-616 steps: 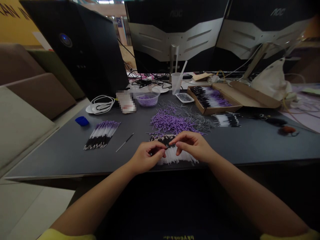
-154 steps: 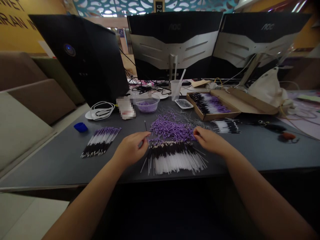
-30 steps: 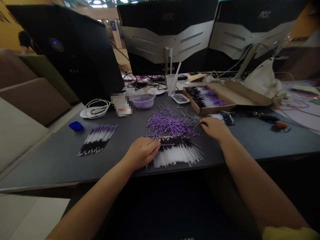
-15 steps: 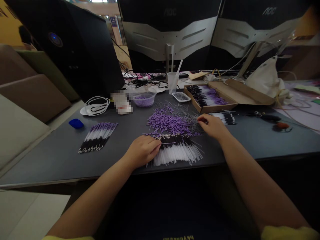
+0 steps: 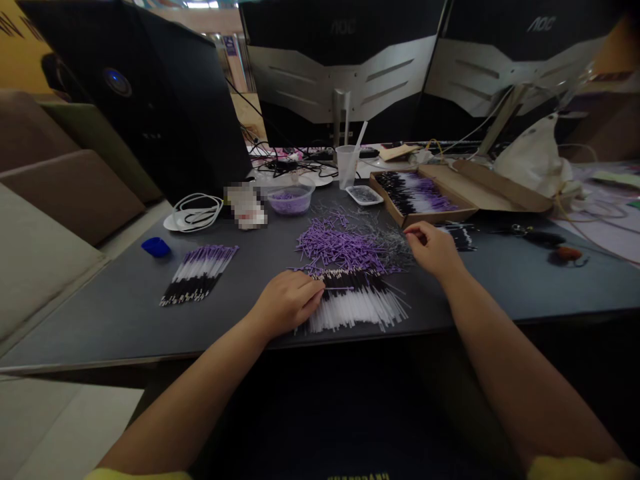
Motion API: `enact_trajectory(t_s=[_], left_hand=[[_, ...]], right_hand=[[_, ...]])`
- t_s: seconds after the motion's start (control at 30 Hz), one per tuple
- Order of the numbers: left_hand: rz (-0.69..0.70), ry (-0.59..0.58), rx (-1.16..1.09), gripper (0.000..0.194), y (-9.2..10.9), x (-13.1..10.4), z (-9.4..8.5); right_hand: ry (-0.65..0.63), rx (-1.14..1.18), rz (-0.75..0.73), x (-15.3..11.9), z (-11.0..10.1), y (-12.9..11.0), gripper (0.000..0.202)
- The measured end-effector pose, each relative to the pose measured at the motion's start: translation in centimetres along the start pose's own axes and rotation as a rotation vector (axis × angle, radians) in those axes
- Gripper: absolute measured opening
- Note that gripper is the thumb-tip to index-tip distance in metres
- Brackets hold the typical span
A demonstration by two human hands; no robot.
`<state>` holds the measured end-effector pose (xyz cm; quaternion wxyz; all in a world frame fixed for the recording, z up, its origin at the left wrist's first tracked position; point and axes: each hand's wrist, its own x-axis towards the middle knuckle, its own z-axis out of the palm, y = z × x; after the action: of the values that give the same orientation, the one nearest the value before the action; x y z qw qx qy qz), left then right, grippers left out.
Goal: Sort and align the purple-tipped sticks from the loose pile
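My left hand (image 5: 287, 301) is closed, its fingertips pinching one thin purple stick (image 5: 342, 288) that points right. Beneath that stick lies a row of slim rods (image 5: 357, 308), black toward the far end and clear-white toward me. Just beyond the row is a loose pile of short purple sticks (image 5: 337, 244). A tangle of fine grey pieces (image 5: 395, 245) borders the pile on its right. Beside this tangle my right hand (image 5: 434, 251) hovers with thumb and fingers pinched together; whatever is between them is too small to make out.
Finished-looking purple, white and black rods (image 5: 200, 273) lie in a bundle at left, near a blue cap-like piece (image 5: 156, 247). Behind are a clear tub (image 5: 291, 200), a small white tray (image 5: 364, 195), a plastic cup (image 5: 346, 167) and an open cardboard box (image 5: 440, 217) of rods.
My right hand has shifted slightly right and away from the grey pieces, its fingers pinched. My left hand stays in place with the purple stick. The view has moved a little.
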<state>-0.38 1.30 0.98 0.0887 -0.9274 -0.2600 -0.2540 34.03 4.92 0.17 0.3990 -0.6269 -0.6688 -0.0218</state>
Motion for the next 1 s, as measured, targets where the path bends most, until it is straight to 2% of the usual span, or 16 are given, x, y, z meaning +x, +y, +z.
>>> enact_trajectory(t_s=[0.23, 0.47, 0.63, 0.73, 0.87, 1.0], left_hand=[[0.006, -0.002, -0.006, 0.019, 0.0, 0.0, 0.0], [-0.013, -0.011, -0.024, 0.018, 0.1, 0.1, 0.0], [-0.024, -0.022, -0.032, 0.018, 0.1, 0.0, 0.1], [-0.009, 0.040, -0.024, 0.016, 0.2, 0.1, -0.1], [-0.006, 0.179, 0.050, 0.015, 0.2, -0.1, -0.4], [0.022, 0.179, 0.068, 0.020, 0.0, -0.4, -0.3]], right_hand=[[0.065, 0.144, -0.022, -0.1, -0.1, -0.4, 0.017], [0.013, 0.143, -0.097, 0.0, 0.0, -0.5, 0.018], [-0.024, 0.133, -0.061, -0.1, 0.1, -0.2, 0.017], [-0.043, 0.125, -0.052, -0.1, 0.1, -0.4, 0.018], [-0.100, 0.154, -0.117, -0.4, 0.2, -2.0, 0.021], [-0.151, 0.263, -0.111, -1.4, 0.6, -4.8, 0.020]])
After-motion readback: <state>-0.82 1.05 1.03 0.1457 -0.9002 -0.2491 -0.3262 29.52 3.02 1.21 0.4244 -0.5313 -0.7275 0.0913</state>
